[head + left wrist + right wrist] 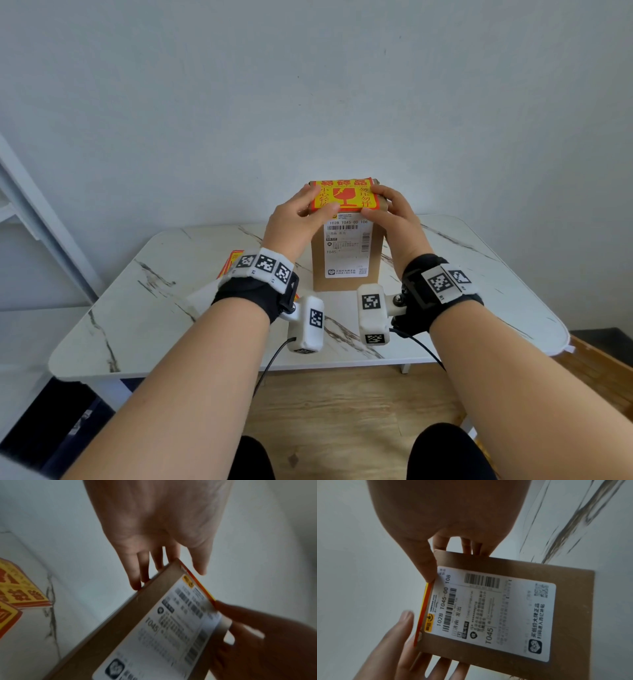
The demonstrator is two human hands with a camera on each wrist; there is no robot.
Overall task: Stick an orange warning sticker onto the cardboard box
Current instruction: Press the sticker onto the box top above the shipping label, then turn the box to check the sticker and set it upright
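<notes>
A brown cardboard box stands upright on the table, its white shipping label facing me. An orange and yellow warning sticker lies on its top face; only the sticker's edge shows in the wrist views. My left hand lies against the box's upper left side with straight fingers, its thumb at the sticker's front edge. My right hand holds the top right corner, its thumb on the front face and its fingers over the sticker's right edge.
A stack of spare orange stickers lies on the white marble-pattern table, left of the box and partly behind my left wrist. A plain wall stands close behind the table. Wooden floor shows below its front edge.
</notes>
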